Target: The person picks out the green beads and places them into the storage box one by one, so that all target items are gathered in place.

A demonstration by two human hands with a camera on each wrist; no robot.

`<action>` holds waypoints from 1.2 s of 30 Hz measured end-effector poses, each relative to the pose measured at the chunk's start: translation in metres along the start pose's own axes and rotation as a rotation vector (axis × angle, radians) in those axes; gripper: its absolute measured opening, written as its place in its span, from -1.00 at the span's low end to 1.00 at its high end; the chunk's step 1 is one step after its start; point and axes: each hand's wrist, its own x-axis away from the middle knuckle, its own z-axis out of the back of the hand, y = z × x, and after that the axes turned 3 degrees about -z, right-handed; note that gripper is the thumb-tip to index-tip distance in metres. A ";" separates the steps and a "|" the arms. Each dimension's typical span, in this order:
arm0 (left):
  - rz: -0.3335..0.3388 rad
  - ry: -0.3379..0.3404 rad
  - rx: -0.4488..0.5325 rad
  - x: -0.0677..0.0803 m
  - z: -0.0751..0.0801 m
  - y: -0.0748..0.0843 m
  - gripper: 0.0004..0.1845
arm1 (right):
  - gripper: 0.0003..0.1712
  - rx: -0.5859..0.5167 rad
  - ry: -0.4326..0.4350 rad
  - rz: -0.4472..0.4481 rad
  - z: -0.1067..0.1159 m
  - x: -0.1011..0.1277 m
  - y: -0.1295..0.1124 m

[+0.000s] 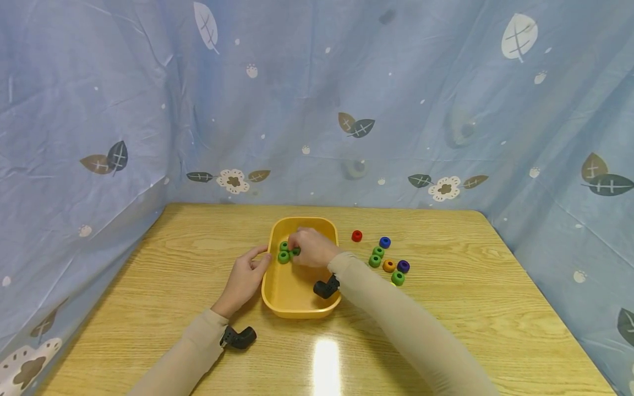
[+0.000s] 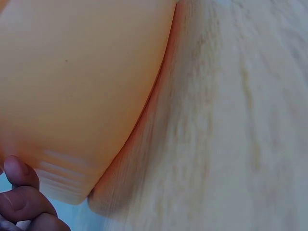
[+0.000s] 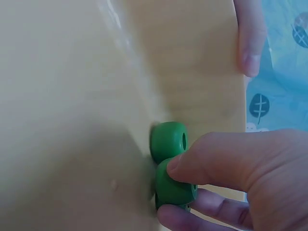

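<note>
A yellow plastic bin (image 1: pixel 297 314) stands on the table with several green beads in it. Inside it, my right hand (image 1: pixel 312 248) pinches one green bead (image 3: pixel 174 185) between thumb and fingers. Another green bead (image 3: pixel 169 142) sits right against the pinched one, near the bin's left wall. In the head view, a green bead (image 1: pixel 283 257) lies just left of the right fingers. My left hand (image 1: pixel 247 272) holds the bin's left rim, its thumb on the edge. The left wrist view shows curled fingertips (image 2: pixel 24 202) beside the bin's outer wall.
Right of the bin lie loose beads: red (image 1: pixel 356 236), blue (image 1: pixel 384 242), orange (image 1: pixel 389 265), purple (image 1: pixel 403 267) and several green ones (image 1: pixel 398 278). A yellow bead (image 1: pixel 393 284) is mostly hidden by the right sleeve. A patterned blue curtain (image 1: pixel 307 99) surrounds the wooden table (image 1: pixel 470 308).
</note>
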 end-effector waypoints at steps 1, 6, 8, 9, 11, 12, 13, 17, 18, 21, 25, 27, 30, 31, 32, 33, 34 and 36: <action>0.000 0.000 0.000 0.000 0.000 0.000 -0.47 | -0.84 0.001 0.000 0.004 0.000 0.000 0.000; 0.002 -0.001 -0.002 -0.001 0.001 -0.002 -0.47 | -0.81 0.010 -0.006 -0.004 -0.001 0.001 -0.001; 0.005 -0.002 -0.001 -0.001 0.000 -0.002 -0.47 | -0.79 0.015 -0.009 -0.010 -0.001 0.000 -0.001; 0.007 -0.002 -0.001 -0.001 0.000 -0.003 -0.47 | -0.79 0.019 -0.009 -0.015 -0.002 0.000 -0.002; 0.012 -0.002 0.001 -0.001 0.000 -0.003 -0.48 | -0.79 0.023 -0.010 -0.018 -0.002 0.000 -0.002; 0.013 -0.003 -0.001 -0.001 0.000 -0.003 -0.48 | -0.79 0.023 -0.009 -0.017 -0.002 0.000 -0.001; 0.014 -0.003 -0.002 -0.001 0.000 -0.003 -0.48 | -0.79 0.022 -0.009 -0.016 -0.002 0.000 -0.001; 0.011 -0.005 0.003 -0.001 0.000 -0.003 -0.47 | -0.79 0.015 -0.004 -0.014 -0.002 0.000 -0.001; 0.009 -0.006 0.004 -0.001 0.000 -0.002 -0.47 | -0.79 0.011 -0.003 -0.011 -0.001 0.001 -0.001; 0.001 -0.004 0.004 0.000 0.000 -0.002 -0.46 | -0.80 -0.003 0.002 -0.006 -0.001 0.001 0.000; -0.005 -0.007 0.007 0.000 0.000 -0.002 -0.46 | -0.82 -0.021 0.015 -0.003 0.002 0.002 0.000; -0.006 -0.006 0.008 0.000 0.000 -0.002 -0.46 | -0.82 -0.034 0.022 -0.004 0.004 0.004 -0.001; -0.005 -0.003 -0.001 -0.001 0.000 -0.004 -0.46 | -0.80 -0.054 0.031 0.001 0.008 0.006 -0.002; -0.005 -0.002 -0.005 -0.001 0.000 -0.004 -0.46 | -0.80 -0.063 0.033 0.004 0.010 0.007 -0.003; -0.005 0.000 -0.007 -0.001 0.000 -0.004 -0.46 | -0.79 -0.074 0.034 0.005 0.012 0.008 -0.004; -0.005 0.002 -0.010 -0.002 0.000 -0.005 -0.46 | -0.79 -0.082 0.036 0.007 0.013 0.009 -0.004; -0.006 0.002 -0.011 -0.002 0.000 -0.005 -0.46 | -0.78 -0.090 0.037 0.005 0.015 0.010 -0.005; -0.006 0.003 -0.015 -0.002 0.000 -0.005 -0.46 | -0.76 -0.102 0.042 0.002 0.018 0.013 -0.006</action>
